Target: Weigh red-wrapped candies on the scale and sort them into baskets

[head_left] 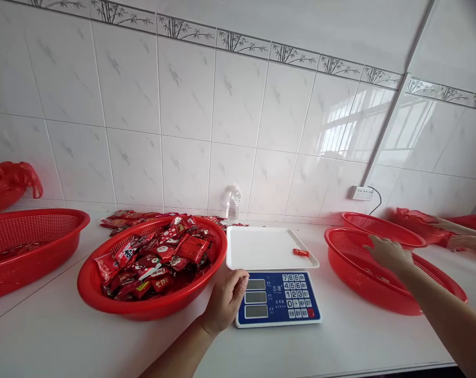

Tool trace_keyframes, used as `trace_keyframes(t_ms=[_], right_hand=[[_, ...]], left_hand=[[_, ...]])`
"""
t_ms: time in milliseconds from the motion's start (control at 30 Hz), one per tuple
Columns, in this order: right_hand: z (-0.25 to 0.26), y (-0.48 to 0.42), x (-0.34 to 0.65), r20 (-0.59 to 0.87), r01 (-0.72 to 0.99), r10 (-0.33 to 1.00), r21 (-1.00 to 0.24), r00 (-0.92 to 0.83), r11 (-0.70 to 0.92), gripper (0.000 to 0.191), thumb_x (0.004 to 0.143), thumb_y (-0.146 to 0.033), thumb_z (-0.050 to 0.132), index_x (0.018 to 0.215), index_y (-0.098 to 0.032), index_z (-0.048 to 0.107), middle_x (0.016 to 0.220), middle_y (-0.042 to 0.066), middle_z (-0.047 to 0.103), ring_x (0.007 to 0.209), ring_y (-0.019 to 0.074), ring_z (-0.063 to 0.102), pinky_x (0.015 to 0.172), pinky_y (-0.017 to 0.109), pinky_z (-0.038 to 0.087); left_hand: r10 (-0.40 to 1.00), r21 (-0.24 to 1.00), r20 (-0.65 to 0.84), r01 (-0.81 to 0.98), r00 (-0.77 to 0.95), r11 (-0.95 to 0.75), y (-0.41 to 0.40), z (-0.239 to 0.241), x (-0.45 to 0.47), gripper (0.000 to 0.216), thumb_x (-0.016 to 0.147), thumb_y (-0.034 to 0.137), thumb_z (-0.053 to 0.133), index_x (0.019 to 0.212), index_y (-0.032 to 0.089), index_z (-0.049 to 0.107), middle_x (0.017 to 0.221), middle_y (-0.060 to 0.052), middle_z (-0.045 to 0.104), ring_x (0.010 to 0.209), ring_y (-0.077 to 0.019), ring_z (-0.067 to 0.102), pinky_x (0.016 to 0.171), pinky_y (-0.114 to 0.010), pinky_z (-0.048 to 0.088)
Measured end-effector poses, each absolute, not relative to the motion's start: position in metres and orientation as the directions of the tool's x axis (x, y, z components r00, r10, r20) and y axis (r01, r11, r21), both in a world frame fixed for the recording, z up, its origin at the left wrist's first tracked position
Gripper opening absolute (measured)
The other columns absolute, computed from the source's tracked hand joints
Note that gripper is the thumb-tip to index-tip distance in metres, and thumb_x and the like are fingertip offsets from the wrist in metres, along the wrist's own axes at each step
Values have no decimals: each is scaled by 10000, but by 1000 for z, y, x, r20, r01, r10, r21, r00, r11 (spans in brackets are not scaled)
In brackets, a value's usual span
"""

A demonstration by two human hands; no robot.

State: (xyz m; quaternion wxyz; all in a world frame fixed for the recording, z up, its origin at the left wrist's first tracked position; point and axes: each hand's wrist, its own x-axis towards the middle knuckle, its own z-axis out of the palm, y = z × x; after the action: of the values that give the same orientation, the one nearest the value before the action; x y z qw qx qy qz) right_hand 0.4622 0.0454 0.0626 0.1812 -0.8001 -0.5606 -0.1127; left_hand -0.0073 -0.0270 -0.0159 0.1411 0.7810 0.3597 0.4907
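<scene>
My left hand (225, 300) rests against the left edge of a blue and white digital scale (277, 298). Its fingers are curled together, and whatever may be in them is hidden. On the scale's white tray (261, 247) lies one small red packet (300, 252), near the right side. Over the left part of a red plastic basket (438, 286), my right hand (390, 254) reaches with fingers apart; no held thing shows. A red basin (88, 286) heaped with red snack packets (155, 260) stands to the left of the scale.
More packets (130, 216) lie behind the basin. A clear plastic bottle (234, 206) stands by the wall. Another red basket (64, 231) is at far left, and one (380, 223) at back right. Another person's hands (458, 233) touch red bags at far right.
</scene>
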Motion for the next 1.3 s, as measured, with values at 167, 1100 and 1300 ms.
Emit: trace_keyframes(t_ms=[167,1100,1300], right_hand=[[49,67,381,288,992,955,-86,-63,92,404,937,-382,418,1306,-251,520,1282,105,585,1150,279,562,861,406,493],[30,35,306,505,969,851,-101,-145,225,378,931,-332,404,1266,-231,546,1354,103,515,1232,299,470,904,450,477],[2,25,200,708,806,651,-200,-274,557,339,957,-332,397,1247,-240,546,1319,75,549,1274,265,439,1003,458,425]], left_hand=[[708,585,661,419,250,-694,-26,-17,-7,175,966,276,415,982,198,571,786,-7,614,677,-129,552,662,-233,450],[717,574,664,470,213,-671,-28,-16,-2,202,957,316,419,989,181,565,770,-8,609,633,-115,537,624,-225,445],[727,586,660,475,190,-657,-25,-24,0,187,955,286,427,1021,172,560,815,-36,640,710,-137,591,681,-252,482]])
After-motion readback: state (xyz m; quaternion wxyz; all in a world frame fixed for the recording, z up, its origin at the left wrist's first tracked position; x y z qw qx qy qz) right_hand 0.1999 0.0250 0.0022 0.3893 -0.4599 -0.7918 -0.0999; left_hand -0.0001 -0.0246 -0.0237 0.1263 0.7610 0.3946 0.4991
